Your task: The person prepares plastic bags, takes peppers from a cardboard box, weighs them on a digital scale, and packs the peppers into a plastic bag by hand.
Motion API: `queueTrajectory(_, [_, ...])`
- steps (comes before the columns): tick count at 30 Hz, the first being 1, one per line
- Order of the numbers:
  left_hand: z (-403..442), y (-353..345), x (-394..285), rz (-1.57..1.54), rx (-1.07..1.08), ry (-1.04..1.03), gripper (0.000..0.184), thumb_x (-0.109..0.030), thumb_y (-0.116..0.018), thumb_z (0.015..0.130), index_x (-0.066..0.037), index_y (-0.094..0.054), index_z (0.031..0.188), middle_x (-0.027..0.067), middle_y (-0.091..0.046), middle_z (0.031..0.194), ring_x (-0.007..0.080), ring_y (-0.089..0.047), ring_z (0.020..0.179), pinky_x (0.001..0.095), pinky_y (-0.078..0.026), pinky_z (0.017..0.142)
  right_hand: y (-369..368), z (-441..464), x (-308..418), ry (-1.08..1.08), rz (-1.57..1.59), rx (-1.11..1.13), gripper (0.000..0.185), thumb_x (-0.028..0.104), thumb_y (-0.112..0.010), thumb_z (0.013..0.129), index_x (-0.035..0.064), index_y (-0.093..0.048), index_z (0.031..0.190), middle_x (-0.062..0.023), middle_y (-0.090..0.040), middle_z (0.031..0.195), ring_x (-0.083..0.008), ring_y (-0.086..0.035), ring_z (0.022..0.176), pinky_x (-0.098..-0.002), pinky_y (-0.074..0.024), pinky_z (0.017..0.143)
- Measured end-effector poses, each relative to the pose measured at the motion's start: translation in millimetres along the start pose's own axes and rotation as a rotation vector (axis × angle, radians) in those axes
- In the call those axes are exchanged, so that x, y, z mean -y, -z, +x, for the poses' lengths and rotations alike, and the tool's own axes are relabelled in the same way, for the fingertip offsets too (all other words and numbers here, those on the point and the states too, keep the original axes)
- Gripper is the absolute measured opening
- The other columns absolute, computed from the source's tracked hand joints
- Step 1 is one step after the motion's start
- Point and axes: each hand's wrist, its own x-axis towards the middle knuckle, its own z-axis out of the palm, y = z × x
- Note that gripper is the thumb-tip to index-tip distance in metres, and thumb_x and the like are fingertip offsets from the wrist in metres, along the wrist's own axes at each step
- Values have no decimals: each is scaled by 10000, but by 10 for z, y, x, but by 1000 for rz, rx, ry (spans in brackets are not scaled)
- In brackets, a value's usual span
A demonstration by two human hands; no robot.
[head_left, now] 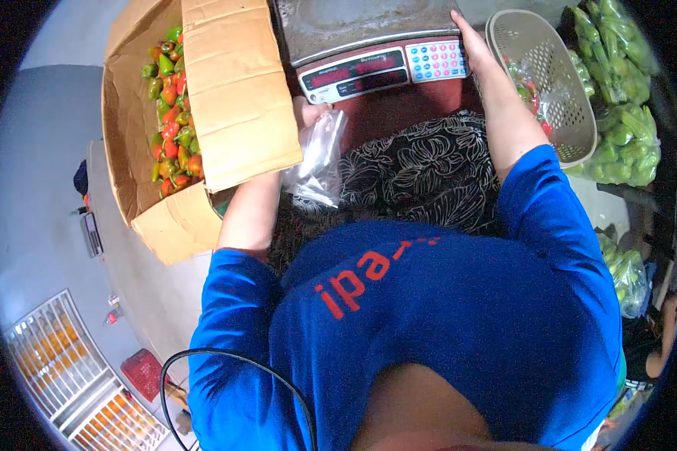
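Note:
A digital weighing scale [372, 71] with a red display, a coloured keypad and a worn metal top stands in front of me. My right hand [472, 46] grips its right side; the fingers underneath are hidden. At the scale's lower left corner is my left hand [309, 113], partly covered by a cardboard flap. Clear plastic bags [317, 161] hang from its closed fingers. Left of the scale, an open cardboard box [237, 98] holds many red and green peppers [171, 113].
On the right stands a perforated plastic basket [579, 124] with bagged peppers inside. Beyond it lie bags of green vegetables [624, 143]. A red basket [143, 374] and a white grille [56, 353] are at lower left. Part of another person [663, 342] shows at the right edge.

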Motion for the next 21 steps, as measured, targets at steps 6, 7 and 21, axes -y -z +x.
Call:
queueTrajectory(6, [-91,-81,38,327,-532,-191,378,-401,-703,717,-35,-642,791,103,-616,682,247,-584,658,379,-453,643,105,-78,158,-195,-8,148,616,582,-601,764,56,-588,1084,-96,-650,1012,-181,-622,893,-360,-489,829])
queueTrajectory(7, [-74,-106,80,328,-607,-225,374,-394,-706,716,-34,-643,796,105,-620,688,249,-589,666,381,-457,650,114,-98,155,-138,-13,150,667,590,-640,727,46,-578,1108,-106,-639,1043,-192,-616,921,-378,-481,848])
queueTrajectory(21, [-248,-114,-127,604,-919,-411,515,-366,-654,749,-37,-558,1133,173,-627,1007,318,-592,949,414,-437,847,174,-378,159,-55,-268,26,878,654,-659,660,43,-475,1263,-104,-587,1127,-180,-575,933,-326,-457,800])
